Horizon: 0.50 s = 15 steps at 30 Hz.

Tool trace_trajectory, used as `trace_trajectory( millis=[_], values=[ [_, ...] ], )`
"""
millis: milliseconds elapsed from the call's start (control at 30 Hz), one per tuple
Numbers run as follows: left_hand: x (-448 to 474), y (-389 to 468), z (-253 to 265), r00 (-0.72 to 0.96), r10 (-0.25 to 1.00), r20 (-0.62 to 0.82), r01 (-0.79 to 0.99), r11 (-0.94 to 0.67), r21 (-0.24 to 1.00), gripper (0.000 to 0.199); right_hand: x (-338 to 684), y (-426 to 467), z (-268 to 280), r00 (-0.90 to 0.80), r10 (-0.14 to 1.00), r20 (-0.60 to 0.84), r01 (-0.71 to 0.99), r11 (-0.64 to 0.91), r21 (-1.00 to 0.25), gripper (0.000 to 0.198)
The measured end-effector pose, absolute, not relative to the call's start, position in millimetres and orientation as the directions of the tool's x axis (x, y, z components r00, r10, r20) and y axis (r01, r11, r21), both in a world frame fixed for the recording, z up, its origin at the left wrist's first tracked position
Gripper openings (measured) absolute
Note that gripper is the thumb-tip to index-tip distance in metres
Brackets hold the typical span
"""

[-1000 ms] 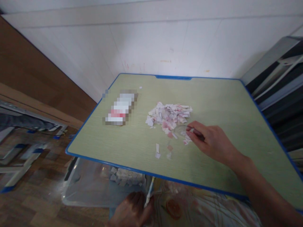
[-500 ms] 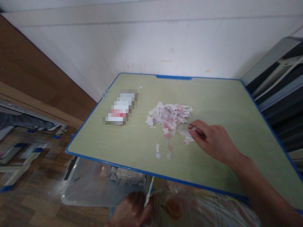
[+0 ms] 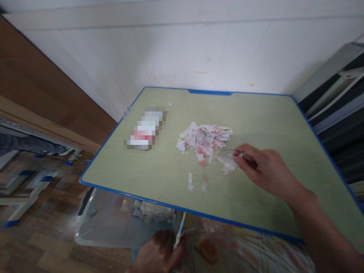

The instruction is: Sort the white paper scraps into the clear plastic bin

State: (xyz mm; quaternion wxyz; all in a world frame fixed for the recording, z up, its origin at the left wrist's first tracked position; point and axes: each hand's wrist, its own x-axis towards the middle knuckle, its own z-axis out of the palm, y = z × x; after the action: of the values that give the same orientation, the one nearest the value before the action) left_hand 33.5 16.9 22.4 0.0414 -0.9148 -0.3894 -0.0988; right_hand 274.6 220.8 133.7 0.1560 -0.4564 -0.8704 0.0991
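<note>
My right hand [image 3: 267,167] is closed around the dark handle of what looks like a magnifying glass [image 3: 226,154], its clear rounded part held low over the table. Under and beside that clear part lie pinkish-white paper scraps [image 3: 228,167]. Just left of it is a heap of torn paper pieces [image 3: 204,136], white with pink patches. Several loose scraps [image 3: 190,177] lie nearer the front edge. Below the table, my left hand [image 3: 159,252] is curled, with a thin white and pale blue stick [image 3: 179,229] held upright at the thumb.
The green tabletop [image 3: 113,167] has a blue rim. A blurred-out, flat white and red item [image 3: 146,129] lies at its left. Beneath the front edge stands a clear plastic bin [image 3: 99,223] with paper pieces [image 3: 153,211] beside my left hand. A white wall [image 3: 182,57] rises behind.
My right hand and the clear-ended tool have shifted slightly right across the view. The left hand and the paper heap look the same.
</note>
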Motion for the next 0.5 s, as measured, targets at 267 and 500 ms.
trace_trajectory(
  millis=[267, 500],
  values=[
    [35.0, 17.9, 22.1, 0.671, 0.708, 0.221, 0.725, -0.689, 0.005, 0.023, 276.0, 222.1, 134.0, -0.527, 0.826, 0.199, 0.766, 0.563, -0.309, 0.018],
    [33.8, 17.8, 21.9, 0.677, 0.705, 0.212, 0.718, -0.696, 0.022, 0.027, 271.9, 217.8, 135.3, -0.709, 0.698, 0.098, 0.641, 0.696, -0.323, 0.017]
  ],
)
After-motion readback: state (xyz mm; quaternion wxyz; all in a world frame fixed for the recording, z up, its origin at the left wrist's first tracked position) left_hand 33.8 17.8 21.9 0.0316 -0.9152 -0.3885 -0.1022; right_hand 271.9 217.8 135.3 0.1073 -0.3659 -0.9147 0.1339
